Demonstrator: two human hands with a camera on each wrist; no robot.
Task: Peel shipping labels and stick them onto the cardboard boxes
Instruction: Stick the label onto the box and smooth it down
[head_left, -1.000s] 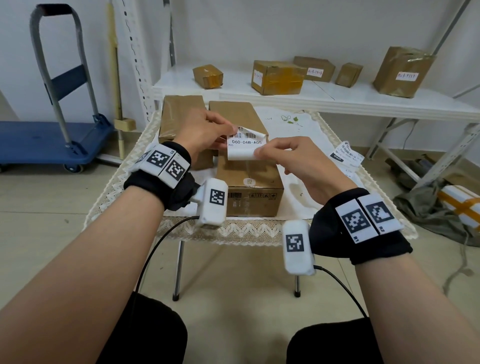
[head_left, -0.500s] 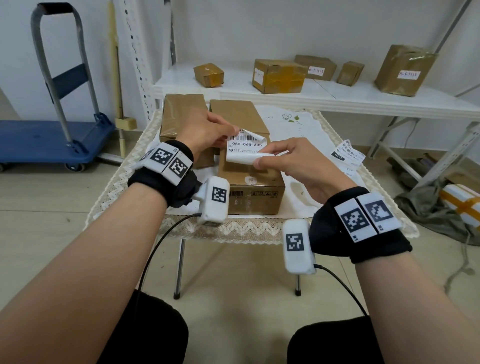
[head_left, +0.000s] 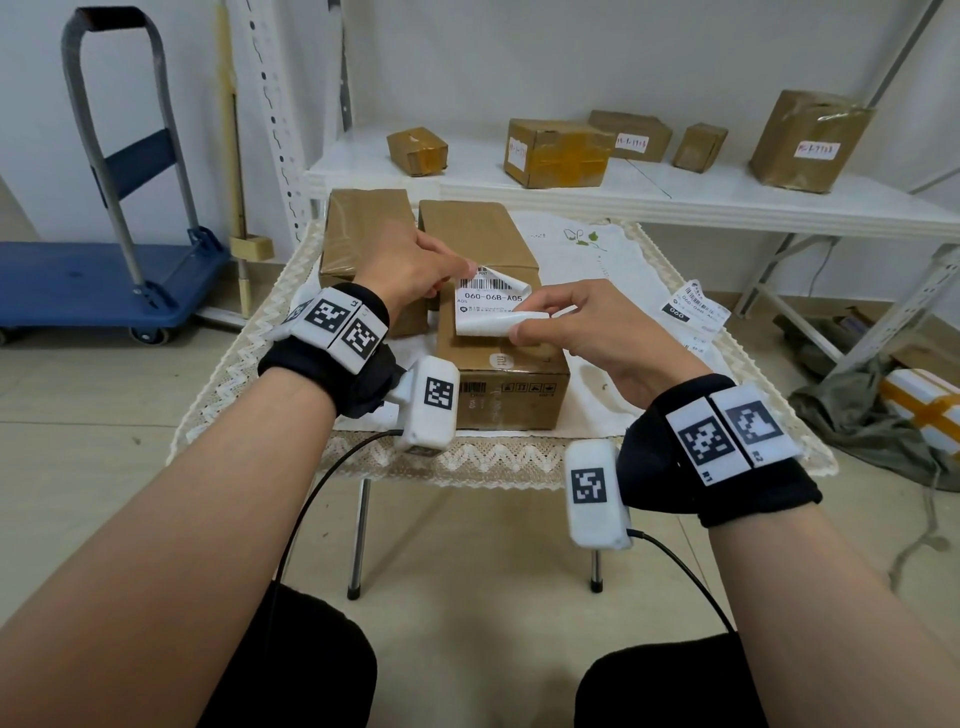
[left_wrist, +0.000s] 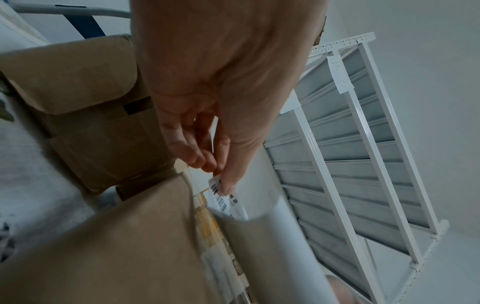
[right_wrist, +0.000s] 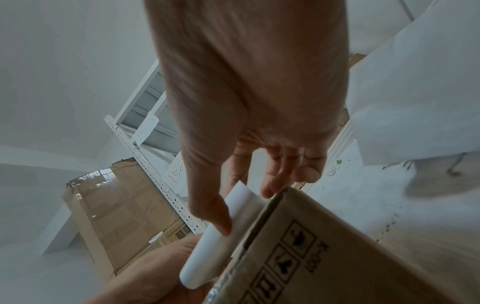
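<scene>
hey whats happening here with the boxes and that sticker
A person is peeling a shipping label over the front cardboard box on a small table. The left hand pinches the label's top corner; the right hand pinches the white backing curling away below. Nothing is stuck on this box yet. A second box sits beside it and more labels lie to the right.

Matt brown cardboard box (head_left: 493, 312) w/ smooth white paper label (head_left: 491, 306); glossy tape on box behind (head_left: 363, 228); lace-edged cloth (head_left: 597, 260) on table.
</scene>
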